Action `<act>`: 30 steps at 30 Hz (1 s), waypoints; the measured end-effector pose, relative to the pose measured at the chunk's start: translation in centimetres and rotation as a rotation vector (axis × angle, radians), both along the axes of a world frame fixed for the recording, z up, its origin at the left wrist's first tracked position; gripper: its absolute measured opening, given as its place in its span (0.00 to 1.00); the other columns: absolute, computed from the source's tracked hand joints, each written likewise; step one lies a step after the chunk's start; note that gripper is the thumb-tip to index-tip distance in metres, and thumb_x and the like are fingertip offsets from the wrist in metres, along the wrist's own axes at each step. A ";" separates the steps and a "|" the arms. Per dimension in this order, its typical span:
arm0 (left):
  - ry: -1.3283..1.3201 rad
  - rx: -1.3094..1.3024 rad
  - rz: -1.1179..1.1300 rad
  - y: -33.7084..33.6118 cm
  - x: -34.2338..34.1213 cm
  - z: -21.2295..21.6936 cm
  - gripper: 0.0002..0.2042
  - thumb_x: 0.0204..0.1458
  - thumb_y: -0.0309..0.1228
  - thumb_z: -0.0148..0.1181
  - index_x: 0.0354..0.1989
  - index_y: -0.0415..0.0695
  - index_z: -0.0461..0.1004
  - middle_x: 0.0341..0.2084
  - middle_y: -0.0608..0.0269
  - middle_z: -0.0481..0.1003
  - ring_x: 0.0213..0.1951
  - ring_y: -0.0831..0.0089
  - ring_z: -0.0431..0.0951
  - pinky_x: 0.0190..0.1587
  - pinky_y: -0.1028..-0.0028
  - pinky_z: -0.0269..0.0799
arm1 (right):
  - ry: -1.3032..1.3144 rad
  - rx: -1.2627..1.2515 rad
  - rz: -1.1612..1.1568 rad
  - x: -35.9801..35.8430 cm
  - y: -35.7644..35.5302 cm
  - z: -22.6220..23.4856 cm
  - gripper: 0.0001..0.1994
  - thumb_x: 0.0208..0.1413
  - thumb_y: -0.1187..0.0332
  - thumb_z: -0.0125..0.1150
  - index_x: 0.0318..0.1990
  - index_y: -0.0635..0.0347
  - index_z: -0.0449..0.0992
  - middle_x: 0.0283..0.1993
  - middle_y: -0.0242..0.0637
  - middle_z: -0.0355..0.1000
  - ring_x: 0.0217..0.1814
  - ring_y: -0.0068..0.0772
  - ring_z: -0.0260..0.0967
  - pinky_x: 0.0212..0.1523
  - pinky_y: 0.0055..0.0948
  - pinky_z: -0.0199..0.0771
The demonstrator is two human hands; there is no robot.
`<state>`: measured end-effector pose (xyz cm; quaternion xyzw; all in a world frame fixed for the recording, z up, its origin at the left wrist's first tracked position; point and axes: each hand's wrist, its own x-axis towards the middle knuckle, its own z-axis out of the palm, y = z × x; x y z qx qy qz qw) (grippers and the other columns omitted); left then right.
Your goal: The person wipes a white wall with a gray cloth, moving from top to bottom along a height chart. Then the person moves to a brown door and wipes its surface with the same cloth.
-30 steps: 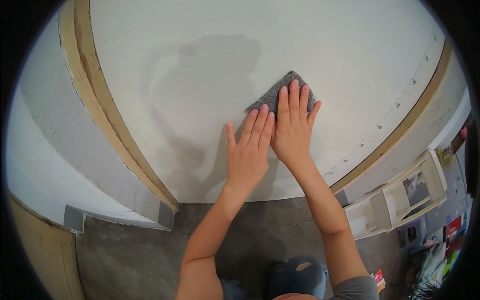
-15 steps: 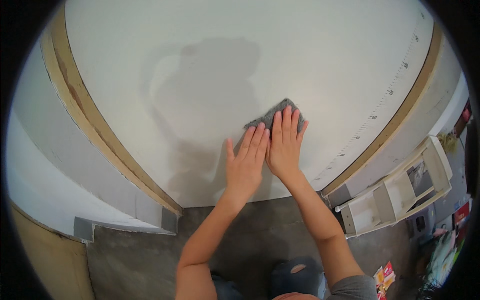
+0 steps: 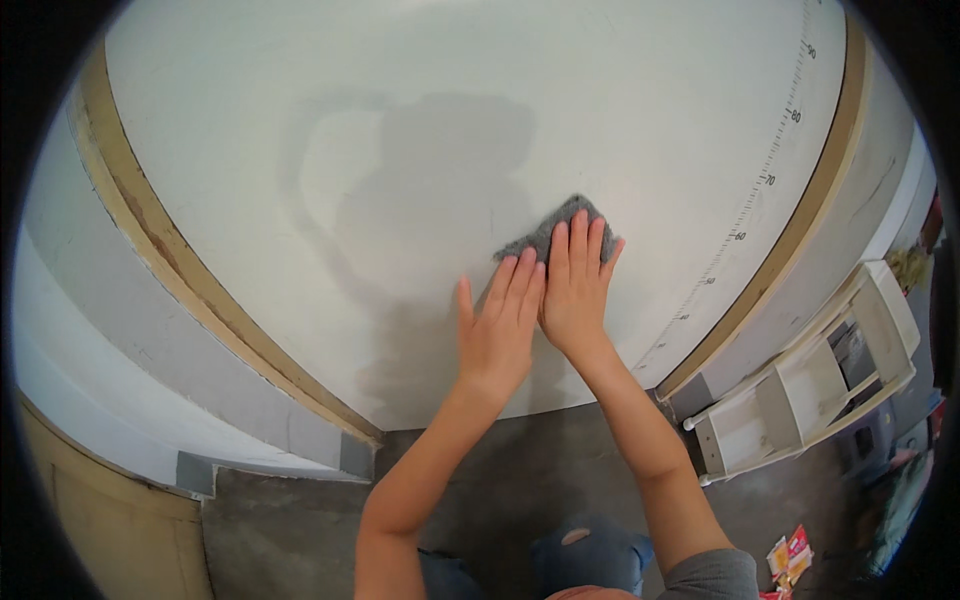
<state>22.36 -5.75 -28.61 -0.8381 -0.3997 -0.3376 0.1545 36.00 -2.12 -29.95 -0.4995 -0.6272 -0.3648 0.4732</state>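
White board (image 3: 420, 170) stands big, with a tan wood edge. 2 hands press flat on it, side by side: left hand (image 3: 497, 335), right hand (image 3: 575, 290). Fingers lie straight, gripping nothing, over the small grey pad (image 3: 548, 232).

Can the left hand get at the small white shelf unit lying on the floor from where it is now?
Probably not without shifting. The left hand is pressed flat on the white panel beside the grey scouring pad, and the right hand and forearm lie between it and the white shelf unit far right.
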 end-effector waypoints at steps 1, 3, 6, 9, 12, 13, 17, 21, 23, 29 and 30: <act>0.033 -0.026 0.001 -0.1 -0.1 -0.8 0.26 0.53 0.23 0.45 0.65 0.45 0.61 0.68 0.65 0.56 0.69 0.68 0.54 0.66 0.42 0.41 | -0.007 -0.018 0.003 0.2 -0.1 -1.3 0.29 0.55 0.65 0.56 0.64 0.64 0.61 0.72 0.50 0.50 0.76 0.53 0.41 0.68 0.68 0.26; 0.053 0.019 -0.006 -0.2 -0.3 -2.7 0.26 0.54 0.24 0.45 0.65 0.46 0.61 0.68 0.66 0.56 0.69 0.69 0.55 0.66 0.42 0.41 | -0.029 -0.048 0.001 0.8 -0.5 -3.0 0.30 0.53 0.65 0.58 0.64 0.63 0.61 0.72 0.49 0.50 0.76 0.53 0.41 0.68 0.69 0.27; 0.073 0.020 -0.031 0.0 -0.8 -2.0 0.26 0.54 0.25 0.45 0.65 0.46 0.61 0.68 0.66 0.56 0.69 0.69 0.55 0.66 0.43 0.42 | -0.059 -0.128 0.019 1.1 -1.4 -2.0 0.31 0.52 0.64 0.60 0.64 0.63 0.61 0.72 0.48 0.50 0.76 0.53 0.42 0.68 0.69 0.28; 0.054 0.045 -0.048 0.2 -0.4 1.3 0.26 0.54 0.26 0.45 0.65 0.45 0.61 0.68 0.64 0.56 0.69 0.68 0.55 0.66 0.43 0.43 | -0.066 -0.119 0.012 1.3 -1.6 2.3 0.32 0.52 0.64 0.60 0.65 0.60 0.60 0.72 0.47 0.50 0.76 0.53 0.42 0.68 0.68 0.29; -0.019 0.206 -0.058 0.9 0.6 5.1 0.24 0.54 0.25 0.44 0.63 0.42 0.64 0.66 0.60 0.60 0.67 0.66 0.58 0.65 0.45 0.45 | -0.031 0.000 0.005 1.4 -1.1 7.2 0.31 0.52 0.64 0.60 0.66 0.53 0.62 0.72 0.46 0.50 0.75 0.52 0.43 0.67 0.69 0.30; -0.043 0.266 -0.049 1.3 0.5 5.9 0.24 0.54 0.25 0.44 0.62 0.41 0.64 0.66 0.60 0.61 0.67 0.66 0.59 0.65 0.46 0.45 | -0.020 0.029 0.023 1.0 -0.9 8.3 0.30 0.52 0.65 0.60 0.65 0.51 0.62 0.72 0.46 0.51 0.75 0.52 0.43 0.67 0.69 0.29; -0.027 0.292 -0.022 1.2 1.9 5.8 0.24 0.53 0.23 0.44 0.61 0.41 0.66 0.65 0.59 0.63 0.66 0.66 0.61 0.66 0.51 0.47 | 0.017 0.068 -0.004 1.5 -0.4 7.9 0.28 0.53 0.64 0.59 0.64 0.44 0.65 0.72 0.44 0.51 0.75 0.51 0.43 0.67 0.70 0.29; 0.097 0.163 -0.054 0.5 2.5 3.2 0.26 0.52 0.22 0.45 0.63 0.43 0.64 0.66 0.62 0.60 0.67 0.67 0.59 0.67 0.53 0.47 | 0.050 0.064 -0.035 3.4 0.2 2.4 0.28 0.52 0.63 0.61 0.63 0.43 0.66 0.73 0.42 0.49 0.76 0.50 0.40 0.67 0.70 0.28; 0.169 0.150 -0.074 0.4 2.4 1.4 0.27 0.52 0.24 0.45 0.64 0.44 0.62 0.67 0.63 0.58 0.68 0.69 0.58 0.67 0.54 0.47 | 0.045 0.036 -0.053 4.3 0.1 -0.4 0.29 0.50 0.62 0.63 0.63 0.43 0.67 0.74 0.41 0.48 0.77 0.49 0.38 0.68 0.70 0.27; 0.264 0.197 -0.094 0.6 2.0 -1.4 0.28 0.52 0.26 0.47 0.65 0.45 0.61 0.68 0.65 0.56 0.68 0.71 0.56 0.66 0.53 0.48 | -0.019 -0.115 -0.035 6.0 -1.6 -2.6 0.32 0.47 0.60 0.65 0.64 0.45 0.65 0.73 0.43 0.48 0.77 0.51 0.37 0.68 0.70 0.27; 0.271 0.229 -0.083 0.8 2.1 -1.4 0.28 0.52 0.26 0.47 0.65 0.45 0.61 0.68 0.65 0.56 0.68 0.72 0.56 0.66 0.52 0.48 | -0.029 -0.133 -0.023 6.2 -1.7 -2.1 0.33 0.48 0.60 0.65 0.64 0.47 0.64 0.74 0.44 0.47 0.77 0.51 0.37 0.68 0.70 0.27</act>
